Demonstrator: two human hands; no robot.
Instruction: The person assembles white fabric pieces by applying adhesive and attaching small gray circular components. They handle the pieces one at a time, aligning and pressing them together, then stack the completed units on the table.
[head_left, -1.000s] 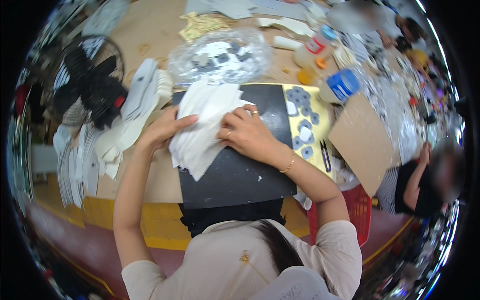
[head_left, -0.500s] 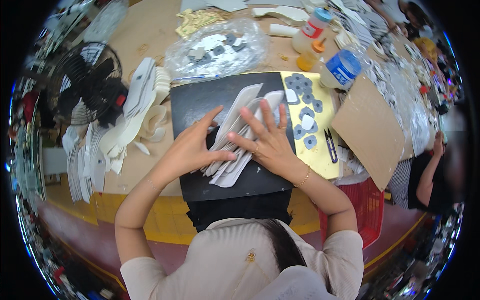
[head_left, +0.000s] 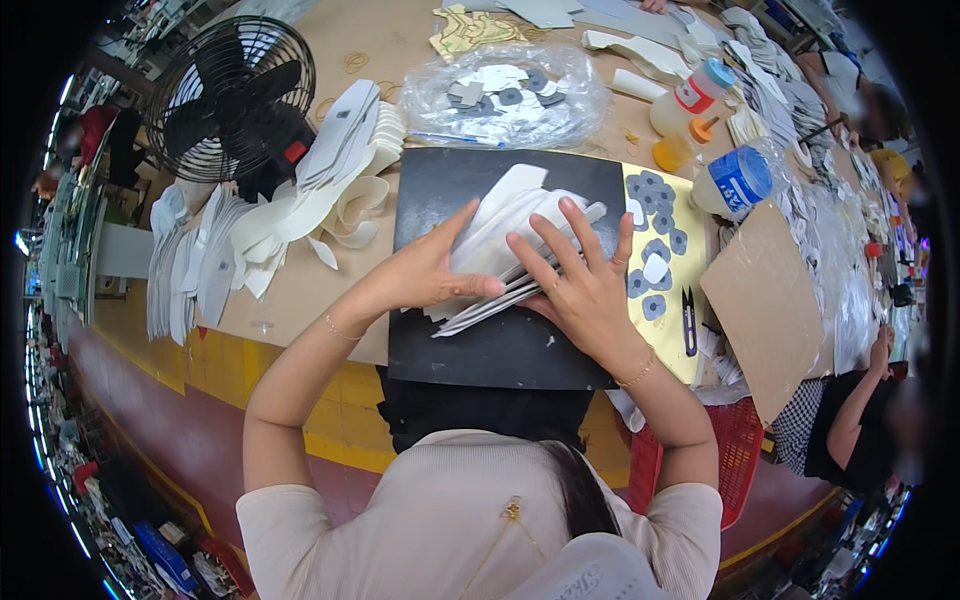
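Observation:
Between my hands is a loose stack of thin white cut pieces (head_left: 500, 225), its edges fanned out unevenly above a black mat (head_left: 440, 360). My left hand (head_left: 440, 268) grips the stack's left side, thumb over the lower end and fingers along the far edge. My right hand (head_left: 580, 285) holds the right side with its fingers spread over the top; its thumb is partly hidden beneath. To the right of the mat, grey pieces with dark centres (head_left: 655, 200) lie on a yellow sheet (head_left: 665, 335), along with dark-handled thread snips (head_left: 689, 322).
A black fan (head_left: 230, 98) stands at the left beside piles of white pieces (head_left: 345, 140). Behind the mat sit a pen (head_left: 455, 139) and a plastic bag of small pieces (head_left: 500, 95). Bottles (head_left: 735, 182) and a brown board (head_left: 765, 310) are right; below, a red basket (head_left: 735, 460).
The stack has turned flatter, showing more of its top face, and its lower end has swung left. Both hands moved with it. The whole view has shifted slightly.

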